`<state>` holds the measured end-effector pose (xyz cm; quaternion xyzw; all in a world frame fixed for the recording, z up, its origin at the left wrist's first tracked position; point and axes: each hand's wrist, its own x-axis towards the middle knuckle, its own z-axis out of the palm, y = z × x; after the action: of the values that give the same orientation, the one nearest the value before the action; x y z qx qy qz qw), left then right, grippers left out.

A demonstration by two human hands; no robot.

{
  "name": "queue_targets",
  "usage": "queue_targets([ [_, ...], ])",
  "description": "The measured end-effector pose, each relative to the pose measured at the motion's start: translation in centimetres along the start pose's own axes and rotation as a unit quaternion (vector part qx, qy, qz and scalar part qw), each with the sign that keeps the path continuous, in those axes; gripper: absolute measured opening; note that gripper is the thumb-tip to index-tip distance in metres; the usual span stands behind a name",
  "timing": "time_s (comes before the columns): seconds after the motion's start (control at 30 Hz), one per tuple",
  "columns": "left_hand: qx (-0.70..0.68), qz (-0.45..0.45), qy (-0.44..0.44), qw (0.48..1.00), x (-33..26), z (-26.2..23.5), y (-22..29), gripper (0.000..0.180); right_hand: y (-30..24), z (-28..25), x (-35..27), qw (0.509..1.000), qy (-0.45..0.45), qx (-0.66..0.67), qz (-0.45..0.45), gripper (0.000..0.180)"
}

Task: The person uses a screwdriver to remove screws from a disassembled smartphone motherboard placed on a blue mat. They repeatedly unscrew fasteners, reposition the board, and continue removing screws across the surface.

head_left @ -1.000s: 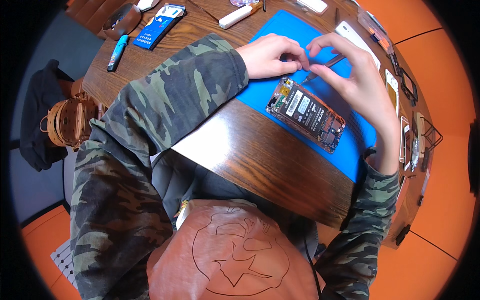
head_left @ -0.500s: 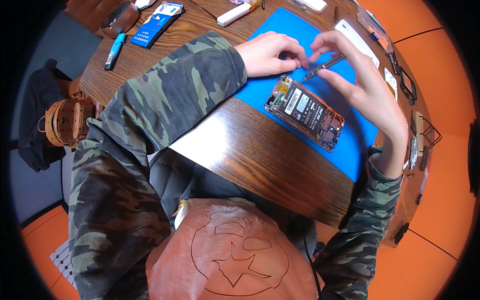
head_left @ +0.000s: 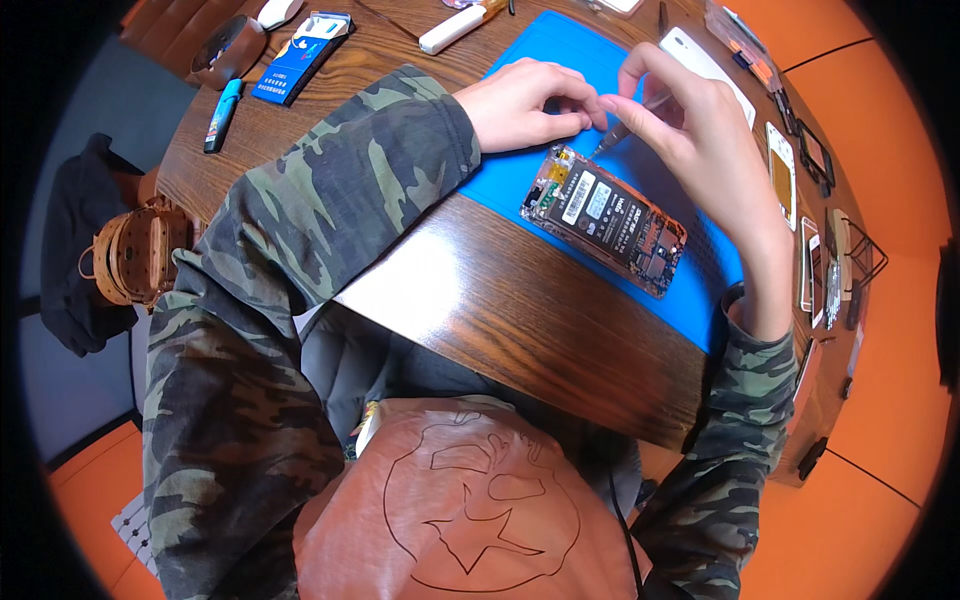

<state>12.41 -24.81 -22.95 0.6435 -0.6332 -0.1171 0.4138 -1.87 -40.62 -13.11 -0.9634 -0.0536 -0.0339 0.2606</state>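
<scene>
An opened phone (head_left: pixel 610 220) lies at a slant on a blue mat (head_left: pixel 560 50), its battery with a white label and its circuit boards bare. My right hand (head_left: pixel 705 125) arches over the mat, thumb and fingers closed around a slim metal screwdriver (head_left: pixel 610 140). The screwdriver's tip points down by the phone's upper edge; whether it touches is unclear. Resting on the mat beyond the phone's upper left corner is my left hand (head_left: pixel 530 108), its fingers curled. Those fingertips meet my right thumb, and anything between them is too small to make out.
On the left of the wooden table (head_left: pixel 480 260) are a blue lighter (head_left: pixel 223 117), a blue box (head_left: pixel 303 58) and a brown bowl (head_left: pixel 228 55). A white phone panel (head_left: pixel 710 75) lies beyond my right hand. Several phone parts (head_left: pixel 815 160) line the right edge.
My right hand's fingers have closed in around the screwdriver, which now stands steeper. My right thumb has come up to my left fingertips. The whole view has shifted slightly.
</scene>
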Motion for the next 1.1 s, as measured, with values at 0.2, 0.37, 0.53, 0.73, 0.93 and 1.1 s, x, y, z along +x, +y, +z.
queue_targets([
  [0.2, -0.009, 0.001, -0.01, 1.0, 0.1, -0.1, -0.1, 0.022, -0.3, -0.6, -0.2, 0.991, 0.02, -0.012, -0.133, 0.021],
  [0.37, 0.012, -0.001, 0.001, 1.0, 0.0, -0.2, 0.0, 0.023, -0.7, -0.1, -0.3, 0.999, -0.015, 0.012, 0.039, 0.022],
  [0.53, 0.004, -0.012, -0.025, 1.0, 0.0, -0.5, 0.3, 0.025, -0.3, 0.0, -0.2, 0.99, 0.037, 0.001, -0.138, 0.025],
  [0.73, -0.046, -0.008, -0.004, 0.999, 0.1, -0.3, 0.7, 0.023, 0.3, 0.0, -0.3, 0.993, 0.019, 0.009, -0.113, 0.026],
  [0.93, -0.055, 0.033, -0.05, 0.997, -0.1, -0.8, 1.2, 0.02, 0.6, 0.3, -0.2, 0.993, 0.035, -0.05, -0.098, 0.024],
  [1.1, -0.05, 0.023, -0.052, 0.997, -0.2, -0.6, 1.4, 0.016, 0.5, 0.1, -0.4, 0.985, 0.033, 0.016, -0.171, 0.028],
])
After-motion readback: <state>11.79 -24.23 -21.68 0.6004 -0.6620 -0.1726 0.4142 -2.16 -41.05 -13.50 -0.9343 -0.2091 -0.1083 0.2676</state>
